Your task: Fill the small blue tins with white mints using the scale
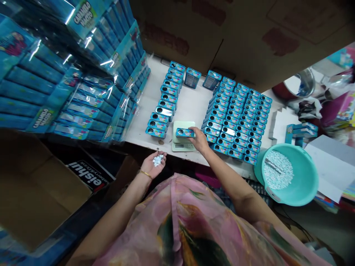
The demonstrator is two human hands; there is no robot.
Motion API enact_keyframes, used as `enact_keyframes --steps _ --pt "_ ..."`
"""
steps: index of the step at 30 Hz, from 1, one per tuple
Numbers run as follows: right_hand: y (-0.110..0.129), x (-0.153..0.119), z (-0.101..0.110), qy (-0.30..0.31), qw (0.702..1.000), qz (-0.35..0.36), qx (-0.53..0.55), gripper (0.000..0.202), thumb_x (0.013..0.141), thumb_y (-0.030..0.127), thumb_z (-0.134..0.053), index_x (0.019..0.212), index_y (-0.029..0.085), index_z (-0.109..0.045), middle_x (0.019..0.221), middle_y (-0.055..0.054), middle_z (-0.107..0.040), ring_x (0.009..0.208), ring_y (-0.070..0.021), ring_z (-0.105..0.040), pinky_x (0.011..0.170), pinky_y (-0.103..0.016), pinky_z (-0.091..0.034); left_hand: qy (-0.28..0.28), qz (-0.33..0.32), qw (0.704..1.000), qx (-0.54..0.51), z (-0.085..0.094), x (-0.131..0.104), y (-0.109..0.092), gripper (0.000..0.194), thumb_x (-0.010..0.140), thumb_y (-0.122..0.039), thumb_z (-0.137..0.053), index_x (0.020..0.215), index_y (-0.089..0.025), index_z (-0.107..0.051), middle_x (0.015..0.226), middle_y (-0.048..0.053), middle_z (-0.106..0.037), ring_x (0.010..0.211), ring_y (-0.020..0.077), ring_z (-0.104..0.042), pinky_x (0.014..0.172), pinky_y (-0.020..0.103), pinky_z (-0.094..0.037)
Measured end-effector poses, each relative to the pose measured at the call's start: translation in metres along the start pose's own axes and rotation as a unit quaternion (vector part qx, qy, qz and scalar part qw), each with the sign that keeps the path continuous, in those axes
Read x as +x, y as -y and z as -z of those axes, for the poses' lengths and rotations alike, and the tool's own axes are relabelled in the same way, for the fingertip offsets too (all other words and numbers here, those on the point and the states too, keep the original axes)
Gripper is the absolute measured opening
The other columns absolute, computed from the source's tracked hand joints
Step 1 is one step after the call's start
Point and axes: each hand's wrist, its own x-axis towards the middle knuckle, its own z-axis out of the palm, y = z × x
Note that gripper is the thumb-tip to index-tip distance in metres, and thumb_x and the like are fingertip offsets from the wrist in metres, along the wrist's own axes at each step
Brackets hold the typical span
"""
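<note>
The left hand (152,167) lay open and cupped, likely so the white bits (158,160) wouldn't spill. At the worktop's (191,105) front edge, the right hand (200,140) pinched a blue box (184,133) on, or just over, the scale (180,126).

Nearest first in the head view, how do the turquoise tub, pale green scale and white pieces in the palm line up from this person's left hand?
1. White pieces: in the left hand.
2. Pale green scale: ahead and right.
3. Turquoise tub: much farther off to the right.
</note>
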Motion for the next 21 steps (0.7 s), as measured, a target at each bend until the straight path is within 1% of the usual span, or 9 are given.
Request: enact_keyframes --steps 4,8,10,12,16,18,21 --pt "-0.003 -0.001 -0.002 -0.005 1.000 0.016 0.014 0.031 0.073 0.019 -0.051 0.103 0.018 -0.050 0.099 -0.006 -0.058 0.092 -0.0189 -0.053 0.080 -0.032 -0.042 -0.025 -0.015 1.000 -0.004 -0.009 0.005 0.001 0.019 0.079 -0.014 -0.041 0.072 -0.009 -0.058 0.072 0.011 -0.060 0.064 0.0145 -0.059 0.051 0.023 -0.051" --pt "0.002 -0.003 0.002 -0.007 0.999 0.039 -0.007 0.031 0.074 0.019 -0.049 0.105 0.019 -0.050 0.099 -0.005 -0.057 0.092 -0.0190 -0.051 0.080 -0.031 -0.041 -0.020 -0.038 0.999 -0.023 -0.015 0.015 0.000 0.016 0.078 -0.012 -0.042 0.074 -0.009 -0.058 0.070 0.010 -0.060 0.069 0.0165 -0.061 0.055 0.026 -0.053" --pt "0.012 -0.006 0.009 -0.010 0.997 0.064 -0.030 0.031 0.075 0.019 -0.048 0.107 0.018 -0.050 0.100 -0.006 -0.056 0.093 -0.0198 -0.049 0.081 -0.032 -0.040 -0.010 -0.039 0.999 -0.030 -0.018 0.019 0.000 0.015 0.078 -0.011 -0.043 0.076 -0.009 -0.058 0.069 0.010 -0.060 0.069 0.0170 -0.061 0.056 0.027 -0.053" --pt "0.029 -0.010 0.019 -0.003 0.994 0.095 -0.062 0.033 0.076 0.021 -0.049 0.109 0.017 -0.049 0.101 -0.007 -0.055 0.093 -0.0213 -0.046 0.082 -0.034 -0.038 0.001 -0.040 0.999 -0.036 -0.024 0.022 0.000 0.016 0.078 -0.012 -0.042 0.076 -0.009 -0.058 0.068 0.010 -0.061 0.069 0.0175 -0.061 0.056 0.027 -0.053" --pt "0.062 -0.019 0.038 0.046 0.976 0.158 -0.143 0.039 0.078 0.023 -0.046 0.117 0.018 -0.045 0.105 -0.009 -0.052 0.093 -0.0239 -0.043 0.079 -0.037 -0.035 0.031 -0.046 0.997 -0.045 -0.041 0.025 -0.002 0.016 0.078 -0.011 -0.042 0.077 -0.009 -0.058 0.064 0.008 -0.060 0.063 0.0161 -0.060 0.055 0.028 -0.052" --pt "0.071 -0.021 0.041 0.073 0.965 0.176 -0.180 0.039 0.079 0.023 -0.044 0.118 0.019 -0.045 0.106 -0.010 -0.051 0.093 -0.0244 -0.042 0.078 -0.038 -0.034 0.036 -0.055 0.997 -0.041 -0.049 0.026 -0.003 0.015 0.077 -0.010 -0.043 0.076 -0.010 -0.058 0.060 0.006 -0.059 0.058 0.0147 -0.059 0.054 0.027 -0.051" --pt "0.070 -0.022 0.040 0.091 0.957 0.174 -0.215 0.038 0.079 0.021 -0.044 0.117 0.020 -0.045 0.104 -0.009 -0.052 0.091 -0.0245 -0.042 0.076 -0.038 -0.033 0.032 -0.062 0.997 -0.035 -0.058 0.026 -0.003 0.015 0.077 -0.009 -0.043 0.075 -0.010 -0.058 0.058 0.005 -0.058 0.056 0.0140 -0.058 0.053 0.026 -0.050"
